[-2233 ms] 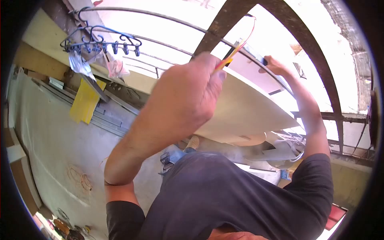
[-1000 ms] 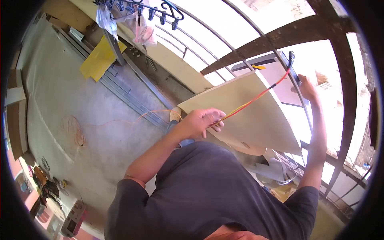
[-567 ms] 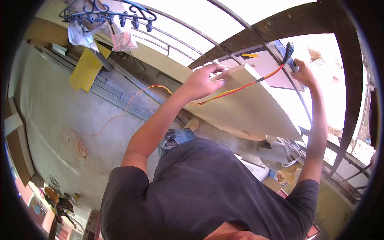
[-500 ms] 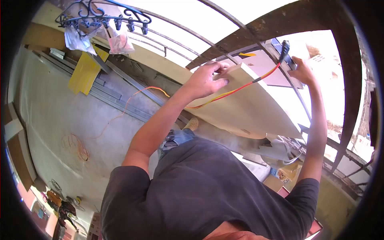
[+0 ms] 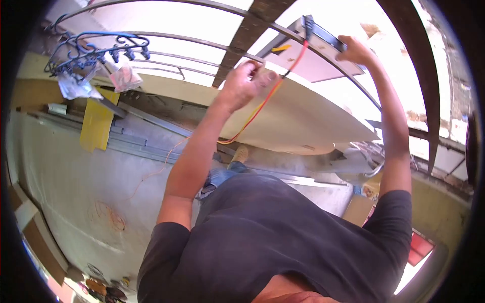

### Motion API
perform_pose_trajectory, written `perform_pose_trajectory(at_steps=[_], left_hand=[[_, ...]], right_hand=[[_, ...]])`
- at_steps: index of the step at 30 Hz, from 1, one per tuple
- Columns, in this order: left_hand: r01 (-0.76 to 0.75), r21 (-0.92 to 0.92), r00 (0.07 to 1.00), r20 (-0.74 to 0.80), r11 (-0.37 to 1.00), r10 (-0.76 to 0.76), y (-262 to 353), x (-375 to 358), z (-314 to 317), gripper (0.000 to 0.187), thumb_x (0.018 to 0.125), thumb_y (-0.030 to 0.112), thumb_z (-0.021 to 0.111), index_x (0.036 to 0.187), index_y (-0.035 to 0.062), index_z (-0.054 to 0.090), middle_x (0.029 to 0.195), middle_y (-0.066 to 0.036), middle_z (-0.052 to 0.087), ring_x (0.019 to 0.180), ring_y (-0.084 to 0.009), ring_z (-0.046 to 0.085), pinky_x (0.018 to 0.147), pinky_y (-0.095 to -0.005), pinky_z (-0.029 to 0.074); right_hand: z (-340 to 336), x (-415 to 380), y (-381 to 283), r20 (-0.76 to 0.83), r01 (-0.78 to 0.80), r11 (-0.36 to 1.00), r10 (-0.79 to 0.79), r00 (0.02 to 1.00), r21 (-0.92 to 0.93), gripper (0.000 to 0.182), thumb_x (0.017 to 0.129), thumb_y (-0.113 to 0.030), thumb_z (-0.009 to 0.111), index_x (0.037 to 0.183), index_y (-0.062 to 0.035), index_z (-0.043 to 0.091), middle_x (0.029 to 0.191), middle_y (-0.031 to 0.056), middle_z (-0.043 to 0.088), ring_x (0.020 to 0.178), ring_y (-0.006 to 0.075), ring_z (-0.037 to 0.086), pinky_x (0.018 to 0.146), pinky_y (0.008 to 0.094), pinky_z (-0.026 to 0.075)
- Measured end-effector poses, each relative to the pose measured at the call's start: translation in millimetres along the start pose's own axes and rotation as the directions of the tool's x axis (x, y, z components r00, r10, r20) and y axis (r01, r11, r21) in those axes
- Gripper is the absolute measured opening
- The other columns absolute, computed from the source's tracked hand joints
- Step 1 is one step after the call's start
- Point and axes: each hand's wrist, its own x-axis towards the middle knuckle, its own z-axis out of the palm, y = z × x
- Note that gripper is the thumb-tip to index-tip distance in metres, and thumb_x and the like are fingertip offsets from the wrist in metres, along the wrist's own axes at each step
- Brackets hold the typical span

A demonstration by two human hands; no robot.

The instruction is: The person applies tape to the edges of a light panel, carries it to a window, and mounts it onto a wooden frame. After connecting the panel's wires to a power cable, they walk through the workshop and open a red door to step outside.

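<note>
The board [image 5: 308,121] I have in front of me is pale cream, plain, no grain or pattern. The cable [image 5: 262,103] running across it is two strands side by side, one red, one yellow, ending far up in a black plug [image 5: 306,22]. The panel [image 5: 323,63] beyond is off-white with a dark edge and a small yellow mark. My shirt [image 5: 283,237] is charcoal grey. Far left, a dark blue hanger [image 5: 96,48] with pegs, and below it a mustard-yellow sheet [image 5: 96,123] on the grey floor [image 5: 65,182]. The window bars [image 5: 247,33] are rusty brown
</note>
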Motion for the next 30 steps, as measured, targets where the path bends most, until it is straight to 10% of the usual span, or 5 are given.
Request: perform_pose_trajectory(at_steps=[4, 30], left_hand=[[-0.021, 0.152, 0.990, 0.144, 0.988, -0.001, 18, -15, -6, 0.059, 0.082, 0.060, 0.064, 0.084, 0.0019, 0.054, 0.087, -0.012, 0.064, 0.084, -0.0142, 0.058, 0.074, -0.0288, 0.047], [-0.098, -0.217, 0.978, 0.162, 0.971, 0.135, -8, -106, 14, 0.076, 0.083, 0.072, 0.053, 0.102, -0.0016, 0.054, 0.103, -0.016, 0.063, 0.095, -0.0214, 0.060, 0.084, -0.0343, 0.047]], right_hand=[[-5, -13, -15, -0.082, -0.020, 0.998, 0.015, 0.997, -0.058, 0.069, 0.063, -0.025, 0.079, 0.126, -0.0026, 0.061, 0.106, 0.0193, 0.069, 0.090, 0.0276, 0.068, 0.082, 0.0340, 0.056], [6, 1, -2, 0.096, 0.035, 0.996, -0.043, 0.994, 0.088, 0.044, 0.063, -0.021, 0.078, 0.102, -0.0019, 0.069, 0.092, 0.0178, 0.070, 0.089, 0.0322, 0.065, 0.078, 0.0437, 0.051]])
